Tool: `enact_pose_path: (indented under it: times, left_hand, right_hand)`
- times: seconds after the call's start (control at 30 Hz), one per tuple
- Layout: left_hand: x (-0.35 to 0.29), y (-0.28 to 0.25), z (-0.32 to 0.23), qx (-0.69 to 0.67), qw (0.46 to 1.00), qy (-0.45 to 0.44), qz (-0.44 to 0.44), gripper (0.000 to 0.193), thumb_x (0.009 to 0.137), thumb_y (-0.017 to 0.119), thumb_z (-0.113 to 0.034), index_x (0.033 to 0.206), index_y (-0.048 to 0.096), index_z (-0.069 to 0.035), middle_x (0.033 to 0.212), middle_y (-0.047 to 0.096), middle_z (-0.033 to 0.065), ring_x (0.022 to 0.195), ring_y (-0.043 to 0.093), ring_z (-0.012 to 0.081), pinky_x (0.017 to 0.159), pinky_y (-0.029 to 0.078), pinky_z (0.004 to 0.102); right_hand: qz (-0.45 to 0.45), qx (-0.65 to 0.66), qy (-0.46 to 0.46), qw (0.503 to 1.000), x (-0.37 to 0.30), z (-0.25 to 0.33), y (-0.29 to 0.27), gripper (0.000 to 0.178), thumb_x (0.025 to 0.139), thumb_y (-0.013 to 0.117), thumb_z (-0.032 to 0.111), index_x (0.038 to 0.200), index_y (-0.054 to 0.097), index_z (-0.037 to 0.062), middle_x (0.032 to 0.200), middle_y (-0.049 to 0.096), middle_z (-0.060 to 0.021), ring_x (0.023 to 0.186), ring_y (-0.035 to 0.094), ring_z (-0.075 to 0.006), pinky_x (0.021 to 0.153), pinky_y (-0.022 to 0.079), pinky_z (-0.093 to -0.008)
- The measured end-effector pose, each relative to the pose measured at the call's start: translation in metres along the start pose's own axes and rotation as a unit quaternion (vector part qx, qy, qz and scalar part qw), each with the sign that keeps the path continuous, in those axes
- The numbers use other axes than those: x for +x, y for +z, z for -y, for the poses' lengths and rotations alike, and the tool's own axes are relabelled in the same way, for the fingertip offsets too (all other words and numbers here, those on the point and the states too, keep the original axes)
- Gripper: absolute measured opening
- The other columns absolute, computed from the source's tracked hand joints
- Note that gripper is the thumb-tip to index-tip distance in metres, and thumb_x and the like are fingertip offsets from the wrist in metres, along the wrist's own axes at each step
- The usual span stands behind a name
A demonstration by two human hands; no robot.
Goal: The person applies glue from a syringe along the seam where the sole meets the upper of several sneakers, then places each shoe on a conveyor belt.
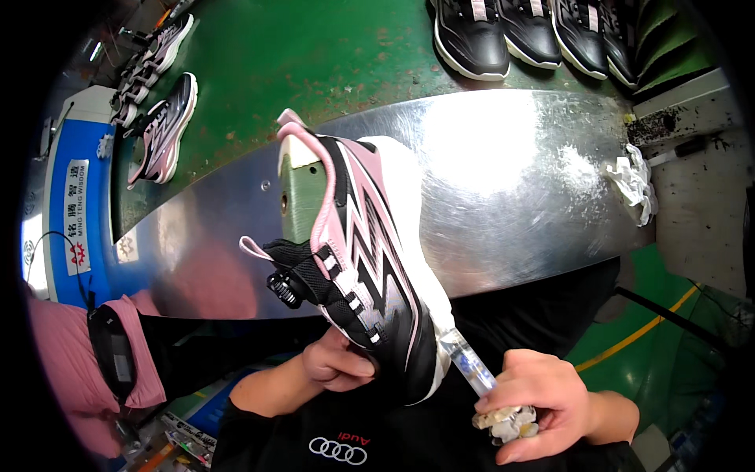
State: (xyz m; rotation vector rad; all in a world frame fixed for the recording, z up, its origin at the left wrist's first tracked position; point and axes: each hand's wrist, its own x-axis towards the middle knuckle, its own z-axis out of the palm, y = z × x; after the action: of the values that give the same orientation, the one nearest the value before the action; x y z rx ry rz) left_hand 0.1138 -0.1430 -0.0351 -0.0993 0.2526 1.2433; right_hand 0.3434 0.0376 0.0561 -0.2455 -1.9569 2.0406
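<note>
A black, pink and white sneaker is held up over the table's near edge, its toe toward me. A green last fills its opening, and a dial with black laces sits on the tongue side. My left hand is closed on the shoe near the toe, the fingers partly hidden behind it. In my right hand is a clear tube-like tool, lumpy and whitish at the grip. The tool's far end meets the white sole near the toe; its tip is hard to make out.
A shiny metal sheet covers the table's near part, with white crumbs and crumpled white tissue at the right. Black shoes stand far right; pink-black sneakers lie far left. A person in a pink sleeve is close on the left.
</note>
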Motion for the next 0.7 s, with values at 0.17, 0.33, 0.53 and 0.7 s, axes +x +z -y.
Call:
enact_pose_path:
  times: [0.17, 0.33, 0.53, 0.7]
  left_hand:
    - [0.045, 0.029, 0.005, 0.021, 0.997, -0.051, -0.053, 0.051, 0.081, 0.052, 0.013, 0.129, 0.045, 0.0, 0.118, 0.058, 0.0147, 0.106, 0.059, 0.0245, 0.096, 0.045, 0.0355]
    - [0.07, 0.022, 0.012, 0.027, 0.998, -0.058, 0.005, 0.045, 0.082, 0.054, 0.009, 0.126, 0.048, -0.001, 0.117, 0.059, 0.0135, 0.106, 0.059, 0.0239, 0.097, 0.045, 0.0361]
    - [0.099, 0.017, 0.017, 0.025, 0.997, -0.055, 0.042, 0.039, 0.084, 0.057, 0.005, 0.122, 0.053, -0.003, 0.115, 0.061, 0.0121, 0.106, 0.059, 0.0231, 0.097, 0.045, 0.0368]
    - [0.114, 0.026, 0.016, 0.021, 0.998, -0.051, 0.028, 0.028, 0.083, 0.061, 0.001, 0.111, 0.061, -0.007, 0.11, 0.063, 0.0081, 0.104, 0.06, 0.0192, 0.097, 0.046, 0.0359]
  right_hand:
    - [-0.017, -0.051, 0.011, 0.999, -0.015, 0.043, -0.003, 0.043, 0.071, 0.076, 0.033, 0.094, 0.062, -0.0009, 0.083, 0.067, -0.0092, 0.066, 0.06, -0.0221, 0.055, 0.035, -0.034]
    - [0.007, -0.097, 0.003, 0.995, -0.029, 0.06, -0.012, 0.043, 0.07, 0.077, 0.034, 0.092, 0.062, -0.0004, 0.081, 0.067, -0.0092, 0.064, 0.06, -0.022, 0.054, 0.034, -0.0339]
    - [-0.03, -0.16, -0.027, 0.986, -0.039, 0.068, -0.013, 0.043, 0.071, 0.077, 0.034, 0.091, 0.062, -0.0005, 0.075, 0.066, -0.008, 0.057, 0.058, -0.021, 0.051, 0.033, -0.0329]
    - [-0.038, -0.247, -0.064, 0.966, -0.036, 0.064, -0.009, 0.044, 0.072, 0.076, 0.034, 0.093, 0.061, -0.0015, 0.074, 0.066, -0.0057, 0.055, 0.057, -0.0179, 0.051, 0.033, -0.0313]
